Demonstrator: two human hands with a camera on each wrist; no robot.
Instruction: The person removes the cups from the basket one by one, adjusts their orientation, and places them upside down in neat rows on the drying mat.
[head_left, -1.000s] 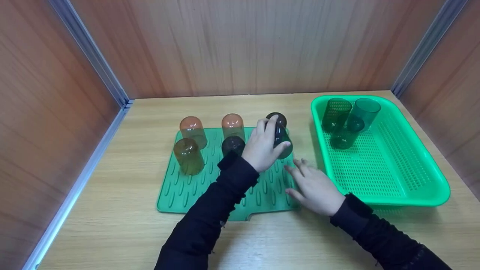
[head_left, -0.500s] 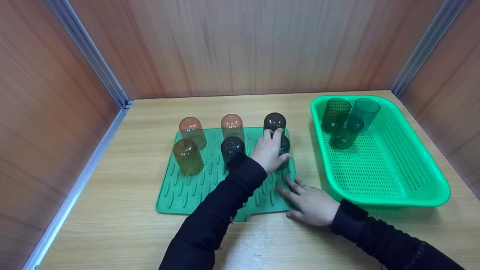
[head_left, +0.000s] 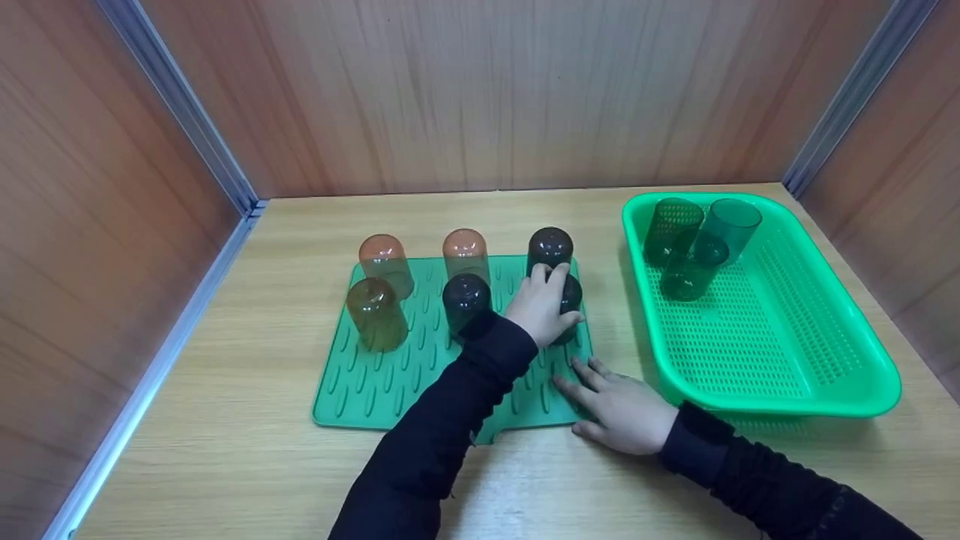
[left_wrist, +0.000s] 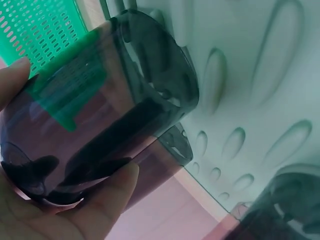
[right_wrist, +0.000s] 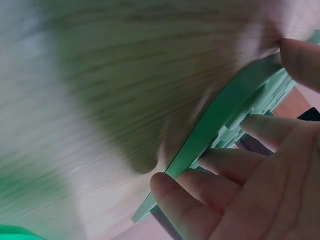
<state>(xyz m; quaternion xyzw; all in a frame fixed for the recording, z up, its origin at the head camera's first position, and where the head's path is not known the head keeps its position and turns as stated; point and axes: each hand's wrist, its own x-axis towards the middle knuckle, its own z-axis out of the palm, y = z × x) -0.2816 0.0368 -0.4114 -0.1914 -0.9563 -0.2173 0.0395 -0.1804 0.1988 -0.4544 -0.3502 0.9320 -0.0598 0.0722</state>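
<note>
My left hand [head_left: 541, 306] grips a dark tinted drinking glass [head_left: 571, 296] that stands upside down at the right side of a green ridged drying mat [head_left: 420, 382]. In the left wrist view the thumb and fingers lie around this dark glass [left_wrist: 95, 110], its rim against the mat. Right behind it is another dark upturned glass [head_left: 550, 246]. My right hand [head_left: 622, 411] rests with spread fingers at the mat's front right corner; in the right wrist view its fingertips touch the mat's edge [right_wrist: 200, 130].
Further left on the mat stand two orange glasses [head_left: 384, 259], an amber glass [head_left: 377, 315] and a dark glass [head_left: 466, 300], all upside down. A green perforated basket [head_left: 750, 360] to the right holds several green-looking glasses [head_left: 731, 225]. Wooden panels enclose the table.
My left hand has lowered the dark glass and brought it nearer, onto the mat in front of the rear dark glass. My right hand has moved nearer to the mat's front corner.
</note>
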